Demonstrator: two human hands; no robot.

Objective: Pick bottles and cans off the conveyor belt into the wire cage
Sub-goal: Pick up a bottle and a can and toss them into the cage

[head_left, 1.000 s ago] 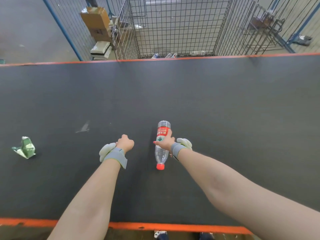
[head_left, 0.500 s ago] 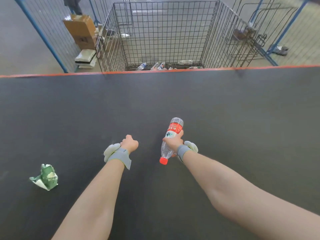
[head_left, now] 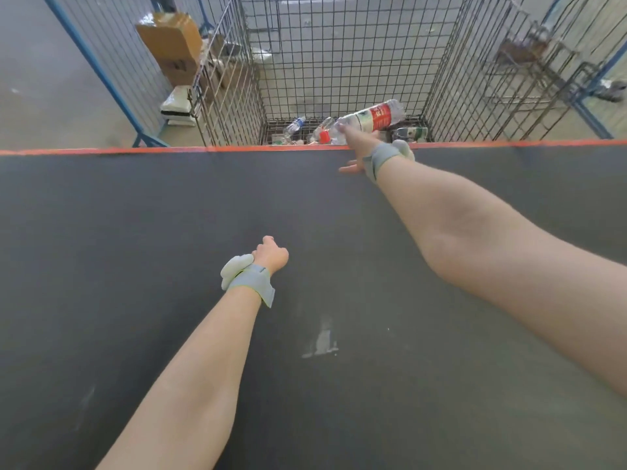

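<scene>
nearest to the camera i saw the dark conveyor belt (head_left: pixel 135 266), with a pale smear (head_left: pixel 320 340) on it between the two bare forearms. a little further, the left hand (head_left: pixel 271 255) was over the belt, its fingers curled into a fist with nothing inside. a grey wrist band (head_left: pixel 252 284) sat just behind it. the right arm reached far across, and the right hand (head_left: pixel 358 147) was at the orange far edge (head_left: pixel 135 150) of the belt. its fingers were straight and pointed forward, with the thumb spread away to the left, so the grip was wide and closed around nothing. the plastic bottle (head_left: pixel 371 118) with the red label was in the air just beyond the fingertips. it lay nearly on its side, neck end toward the hand, inside the wire cage (head_left: pixel 339 45) and above its floor. whether a fingertip touched the neck, i could not tell. on the bottom of the cage lay several other bottles (head_left: pixel 295 125). left of the cage stood a cardboard box (head_left: pixel 169 39).
</scene>
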